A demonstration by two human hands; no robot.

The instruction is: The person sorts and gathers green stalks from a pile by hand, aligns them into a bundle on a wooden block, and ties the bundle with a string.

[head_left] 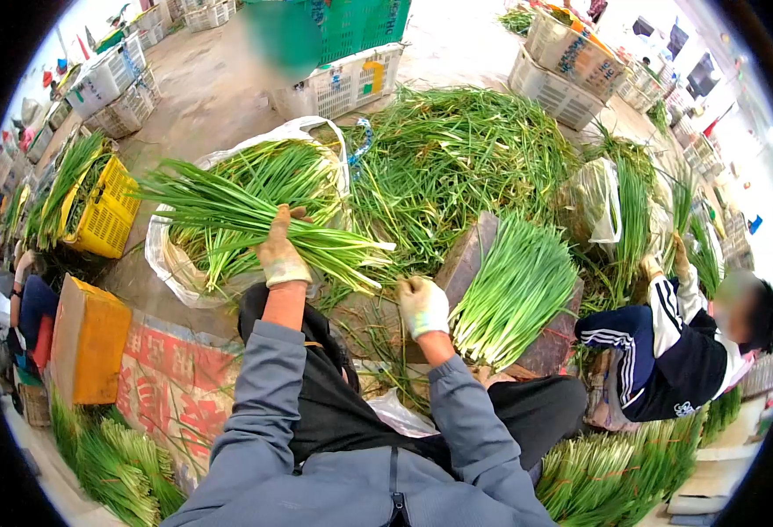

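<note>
Grey jacket (343,487), plain, matte, slightly bluish; dark front zip (393,470) down the middle, pull tab near the bottom edge. Left sleeve (263,386) and right sleeve (472,417) same grey, creased, ending short of the wrists, forearms bare below. Black trousers (540,413), loose, folds at the knees. Left hand (281,246) and right hand (423,303) both gloved: thin, off-white around wrist and back, yellowish-brown toward fingers. Looks like knit fabric with staining, but too small to be sure.

Stacked crates (569,54), heaped greens (465,158) and a seated co-worker (681,373) mark a produce-sorting workshop.
</note>
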